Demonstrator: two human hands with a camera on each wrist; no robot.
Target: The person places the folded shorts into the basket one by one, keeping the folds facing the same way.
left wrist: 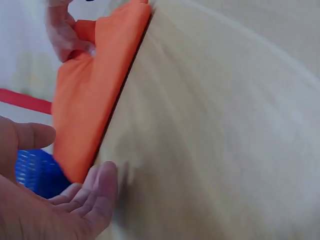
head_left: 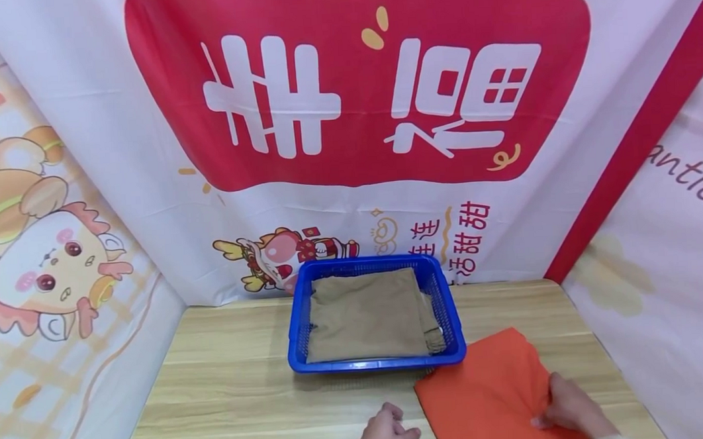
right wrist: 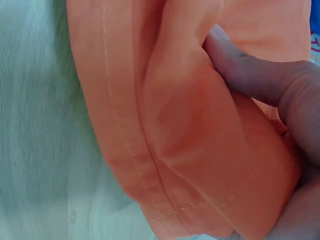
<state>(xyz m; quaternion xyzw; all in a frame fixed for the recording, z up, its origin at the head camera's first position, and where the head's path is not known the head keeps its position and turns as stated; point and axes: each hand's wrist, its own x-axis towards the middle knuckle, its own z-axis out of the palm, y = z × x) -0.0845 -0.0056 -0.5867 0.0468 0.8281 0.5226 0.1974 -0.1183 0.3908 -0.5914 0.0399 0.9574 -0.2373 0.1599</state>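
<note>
An orange cloth lies folded on the wooden table at the front right. My right hand pinches a fold of it near its right edge. In the right wrist view the fingers are curled into the bunched orange cloth along its stitched hem. My left hand hovers just left of the cloth's near corner, fingers loosely curled and holding nothing. Its relaxed fingers show in the left wrist view beside the orange cloth.
A blue plastic basket stands at the middle back of the table with a folded khaki cloth inside. Printed banners wall in the table at the back and on both sides. Bare wood stretches to the left of the basket.
</note>
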